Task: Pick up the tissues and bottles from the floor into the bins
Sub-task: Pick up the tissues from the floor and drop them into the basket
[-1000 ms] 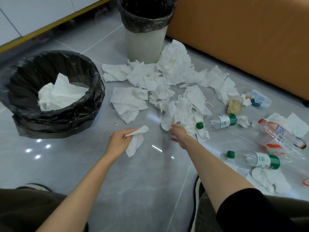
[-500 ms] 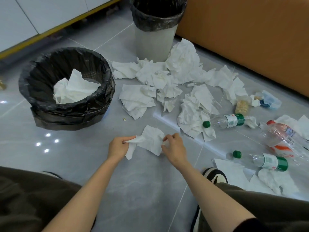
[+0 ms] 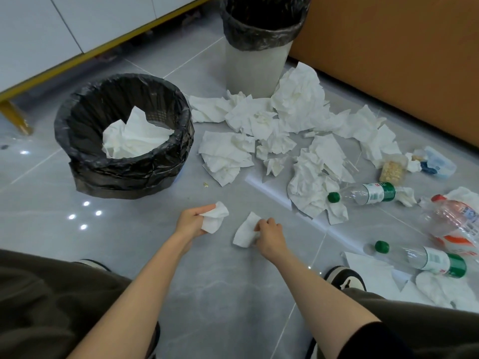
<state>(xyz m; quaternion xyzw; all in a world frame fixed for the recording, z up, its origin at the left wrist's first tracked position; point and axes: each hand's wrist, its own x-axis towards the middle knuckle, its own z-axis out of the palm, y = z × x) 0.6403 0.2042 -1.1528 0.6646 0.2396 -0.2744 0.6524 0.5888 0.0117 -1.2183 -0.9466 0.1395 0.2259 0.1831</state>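
Note:
My left hand (image 3: pixel 190 222) grips a crumpled white tissue (image 3: pixel 215 221) just above the floor. My right hand (image 3: pixel 269 235) pinches a second white tissue (image 3: pixel 245 231) close beside it. A low bin with a black liner (image 3: pixel 77 141) stands to the upper left and holds tissues. A taller white bin (image 3: pixel 255 66) with a black liner stands at the back. A heap of white tissues (image 3: pixel 282 130) lies between the bins and my hands. Two clear bottles with green caps (image 3: pixel 368 194) (image 3: pixel 425 257) and a crushed bottle with a red cap (image 3: pixel 456 218) lie to the right.
An orange panel (image 3: pixel 401 60) closes off the back right. A white cabinet with a yellow base strip (image 3: pixel 103 47) runs along the back left. A small tub of nuts (image 3: pixel 391 171) and a wrapper lie near the panel. My knees and shoes frame the grey floor below.
My right hand pulled a tissue from the heap toward me. The two hands then drew apart, each holding its own tissue. The view shifted slightly.

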